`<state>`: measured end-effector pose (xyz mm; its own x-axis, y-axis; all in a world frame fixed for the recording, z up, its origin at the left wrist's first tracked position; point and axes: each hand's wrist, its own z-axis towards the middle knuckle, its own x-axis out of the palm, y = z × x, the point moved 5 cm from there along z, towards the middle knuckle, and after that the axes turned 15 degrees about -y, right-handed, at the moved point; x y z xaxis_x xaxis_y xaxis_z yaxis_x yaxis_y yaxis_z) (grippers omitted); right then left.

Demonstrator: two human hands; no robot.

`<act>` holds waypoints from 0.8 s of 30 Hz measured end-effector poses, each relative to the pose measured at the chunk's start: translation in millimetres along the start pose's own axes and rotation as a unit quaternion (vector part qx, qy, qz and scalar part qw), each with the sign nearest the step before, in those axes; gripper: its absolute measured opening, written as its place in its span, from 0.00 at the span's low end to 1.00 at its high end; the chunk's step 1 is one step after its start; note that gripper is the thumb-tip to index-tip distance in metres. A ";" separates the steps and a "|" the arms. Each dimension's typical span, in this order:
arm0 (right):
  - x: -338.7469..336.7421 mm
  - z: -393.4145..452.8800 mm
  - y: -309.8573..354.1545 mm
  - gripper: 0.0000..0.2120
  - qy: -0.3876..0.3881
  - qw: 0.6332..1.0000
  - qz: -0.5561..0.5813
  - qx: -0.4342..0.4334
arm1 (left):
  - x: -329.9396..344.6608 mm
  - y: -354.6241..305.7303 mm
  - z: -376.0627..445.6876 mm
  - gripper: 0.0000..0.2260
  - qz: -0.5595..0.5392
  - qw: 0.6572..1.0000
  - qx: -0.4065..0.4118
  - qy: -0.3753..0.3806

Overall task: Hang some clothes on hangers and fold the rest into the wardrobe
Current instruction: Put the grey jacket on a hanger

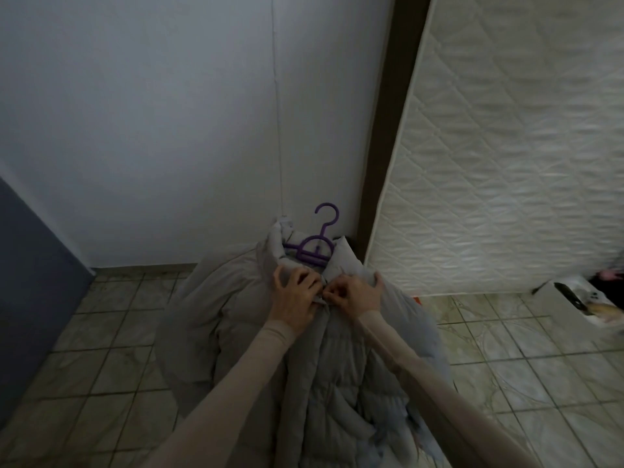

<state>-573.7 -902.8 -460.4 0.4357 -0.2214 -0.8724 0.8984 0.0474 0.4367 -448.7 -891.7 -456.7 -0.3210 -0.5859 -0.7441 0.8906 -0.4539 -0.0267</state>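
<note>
Below collar, both hands [329, 295] pinch jacket [337, 366] (hanger [314, 248] inside).

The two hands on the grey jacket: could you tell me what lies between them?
In the head view, the jacket's front closure runs between the left hand and right hand, both gripping fabric below the purple hanger.

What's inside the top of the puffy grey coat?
A purple hanger sits inside the collar of the grey coat; its hook and middle bar show. Its arms are hidden under the coat's shoulders. The left hand and right hand pinch the front closed.
</note>
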 end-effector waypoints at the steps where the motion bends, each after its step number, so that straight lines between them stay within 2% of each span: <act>1: 0.0 0.3 0.7 0.10 0.000 1.000 -0.008 0.000 | 1.4 0.8 -0.5 0.20 -0.001 1.000 -0.006 0.002; 7: -0.6 -1.2 3.6 0.10 0.000 0.999 -0.040 -0.010 | 7.8 2.8 -2.9 0.12 -0.063 0.990 -0.094 0.085; 12: -2.5 2.5 0.1 0.10 0.018 1.000 -0.013 -0.011 | -3.9 6.5 2.9 0.07 -0.077 0.996 -0.028 0.033; 16: -9.7 0.3 1.1 0.10 0.006 1.000 0.028 -0.010 | -8.1 15.8 4.3 0.18 -0.096 0.993 -0.053 0.047; 19: -17.0 -2.4 4.6 0.11 -0.023 0.999 0.018 -0.033 | -15.3 22.8 8.7 0.19 -0.105 0.993 -0.047 0.034; 22: -26.1 5.2 12.2 0.13 -0.097 0.992 0.011 -0.078 | -20.5 31.2 14.3 0.22 -0.119 0.991 -0.041 0.049; 24: -27.3 11.7 19.5 0.16 -0.085 0.990 -0.028 -0.111 | -19.3 34.2 14.1 0.25 -0.120 0.989 -0.030 0.085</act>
<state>-568.8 -907.2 -425.5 0.3866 -0.3894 -0.8360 0.9189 0.2400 0.3131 -416.6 -905.4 -433.8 -0.4707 -0.3431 -0.8128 0.8151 -0.5218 -0.2517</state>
